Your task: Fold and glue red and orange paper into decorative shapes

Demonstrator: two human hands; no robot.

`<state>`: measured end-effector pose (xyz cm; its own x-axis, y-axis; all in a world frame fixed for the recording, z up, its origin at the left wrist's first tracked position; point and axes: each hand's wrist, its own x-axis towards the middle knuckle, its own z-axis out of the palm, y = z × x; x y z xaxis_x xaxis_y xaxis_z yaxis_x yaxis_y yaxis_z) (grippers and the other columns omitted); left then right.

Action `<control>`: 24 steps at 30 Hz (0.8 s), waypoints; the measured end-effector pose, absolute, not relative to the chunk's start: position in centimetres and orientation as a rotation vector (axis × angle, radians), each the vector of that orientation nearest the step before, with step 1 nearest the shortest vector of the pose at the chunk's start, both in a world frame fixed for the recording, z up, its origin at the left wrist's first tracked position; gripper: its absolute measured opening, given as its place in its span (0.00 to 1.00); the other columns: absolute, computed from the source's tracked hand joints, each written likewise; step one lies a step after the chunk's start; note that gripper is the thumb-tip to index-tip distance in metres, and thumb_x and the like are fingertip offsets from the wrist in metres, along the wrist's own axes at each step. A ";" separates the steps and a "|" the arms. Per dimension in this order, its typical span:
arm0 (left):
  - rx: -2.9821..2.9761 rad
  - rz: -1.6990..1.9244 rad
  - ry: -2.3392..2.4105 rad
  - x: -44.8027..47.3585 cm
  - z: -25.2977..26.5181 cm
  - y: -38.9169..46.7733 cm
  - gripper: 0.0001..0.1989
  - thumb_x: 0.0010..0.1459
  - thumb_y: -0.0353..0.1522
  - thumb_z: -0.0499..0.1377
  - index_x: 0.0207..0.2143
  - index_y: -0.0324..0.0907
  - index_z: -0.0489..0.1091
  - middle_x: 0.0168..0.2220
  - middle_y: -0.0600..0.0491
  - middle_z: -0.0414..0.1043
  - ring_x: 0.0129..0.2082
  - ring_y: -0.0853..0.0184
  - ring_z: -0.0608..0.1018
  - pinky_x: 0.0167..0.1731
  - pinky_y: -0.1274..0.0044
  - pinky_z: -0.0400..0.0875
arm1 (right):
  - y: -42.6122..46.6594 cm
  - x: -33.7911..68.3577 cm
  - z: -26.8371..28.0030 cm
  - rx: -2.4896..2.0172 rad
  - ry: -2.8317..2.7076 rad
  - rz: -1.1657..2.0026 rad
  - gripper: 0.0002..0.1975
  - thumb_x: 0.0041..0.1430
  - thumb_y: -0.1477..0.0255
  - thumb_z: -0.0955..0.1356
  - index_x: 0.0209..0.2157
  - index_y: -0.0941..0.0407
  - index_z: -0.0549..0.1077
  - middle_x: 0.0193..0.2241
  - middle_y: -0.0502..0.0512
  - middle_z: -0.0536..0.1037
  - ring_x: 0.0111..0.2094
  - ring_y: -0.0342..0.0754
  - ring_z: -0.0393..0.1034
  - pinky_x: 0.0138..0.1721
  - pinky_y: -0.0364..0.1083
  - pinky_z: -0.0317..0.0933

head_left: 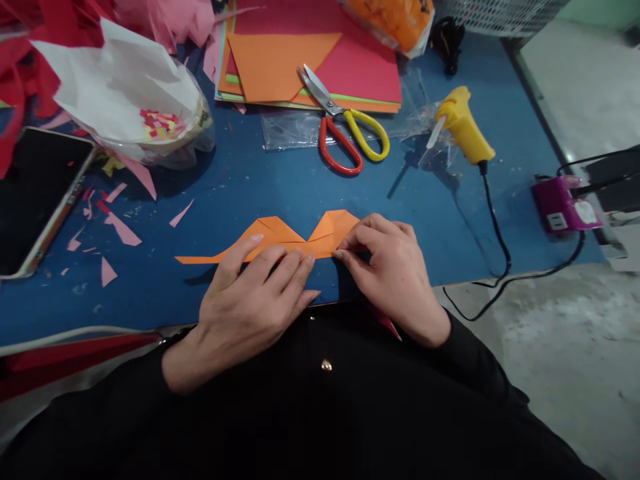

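Note:
A folded strip of orange paper (280,233) lies near the table's front edge, with two peaks along its far side and a narrow tail at the left. My left hand (253,303) rests on its near edge, fingers stretched out and pressing it down. At the paper's right end, my right hand (395,267) is closed, pinching the near edge between thumb and fingers. That end is partly hidden under the right hand. Beyond the paper lie scissors (327,103) with one red and one yellow handle, blades partly apart.
Coloured paper sheets (370,77) are stacked at the back. A yellow glue gun (465,127) stands at right, its cord running near a purple power adapter (565,203). At left are a phone (40,193), a paper-lined bowl (125,87) of scraps and pink offcuts (123,230).

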<state>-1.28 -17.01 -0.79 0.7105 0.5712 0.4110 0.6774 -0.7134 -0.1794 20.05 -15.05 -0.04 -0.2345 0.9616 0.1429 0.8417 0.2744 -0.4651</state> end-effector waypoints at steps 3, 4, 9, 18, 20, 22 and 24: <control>-2.607 -0.479 -0.965 -1.3 -0.9 -17.0 0.17 0.68 0.37 0.57 0.50 0.34 0.76 0.43 0.48 0.83 0.41 0.58 0.80 0.51 0.61 0.68 | -15.0 20.2 0.2 -1.654 -2.162 0.383 0.07 0.60 0.74 0.71 0.28 0.55 0.72 0.31 0.51 0.77 0.36 0.51 0.72 0.45 0.53 0.55; -2.609 -0.478 -0.963 -1.3 -1.0 -17.0 0.17 0.68 0.37 0.57 0.50 0.34 0.76 0.43 0.48 0.82 0.42 0.58 0.80 0.51 0.61 0.68 | -15.0 20.2 0.2 -1.658 -2.170 0.370 0.07 0.60 0.74 0.71 0.28 0.55 0.72 0.31 0.51 0.77 0.36 0.51 0.72 0.45 0.53 0.55; -2.622 -0.481 -0.974 -1.2 -1.0 -16.9 0.16 0.68 0.36 0.56 0.51 0.35 0.75 0.45 0.47 0.82 0.42 0.57 0.80 0.52 0.60 0.68 | -14.7 21.0 0.3 -1.682 -2.146 0.416 0.06 0.58 0.75 0.72 0.28 0.55 0.74 0.32 0.51 0.78 0.37 0.51 0.73 0.46 0.54 0.56; -2.701 -0.482 -0.987 -1.5 -1.3 -16.8 0.19 0.67 0.35 0.56 0.54 0.32 0.73 0.46 0.42 0.80 0.43 0.53 0.80 0.53 0.56 0.67 | -14.1 23.3 0.7 -1.733 -2.060 0.529 0.07 0.57 0.76 0.72 0.25 0.55 0.73 0.29 0.50 0.76 0.32 0.48 0.71 0.39 0.49 0.58; -2.723 -0.466 -1.007 -1.6 -1.5 -16.9 0.19 0.68 0.35 0.56 0.55 0.32 0.72 0.48 0.42 0.80 0.44 0.52 0.80 0.53 0.56 0.67 | -14.1 23.2 0.8 -1.745 -2.108 0.502 0.07 0.56 0.76 0.72 0.26 0.56 0.73 0.29 0.50 0.75 0.33 0.48 0.70 0.40 0.50 0.57; -2.724 -0.468 -1.027 -1.6 -1.6 -16.9 0.19 0.67 0.35 0.56 0.57 0.35 0.71 0.47 0.43 0.80 0.44 0.52 0.80 0.55 0.56 0.66 | -14.0 23.2 0.8 -1.756 -2.119 0.486 0.07 0.56 0.76 0.72 0.26 0.56 0.72 0.30 0.50 0.75 0.34 0.48 0.70 0.41 0.50 0.57; -2.722 -0.485 -1.057 -1.6 -1.7 -17.0 0.19 0.67 0.35 0.57 0.57 0.38 0.71 0.46 0.45 0.80 0.43 0.52 0.80 0.56 0.56 0.64 | -14.1 23.5 0.8 -1.765 -2.087 0.502 0.08 0.56 0.77 0.73 0.25 0.56 0.72 0.30 0.49 0.75 0.33 0.47 0.70 0.41 0.49 0.57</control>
<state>-1.63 -17.01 -1.69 0.6936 0.6220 0.3633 0.6810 -0.7306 -0.0493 23.47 -14.05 0.81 -0.1544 0.9870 0.0438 0.8589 0.1561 -0.4878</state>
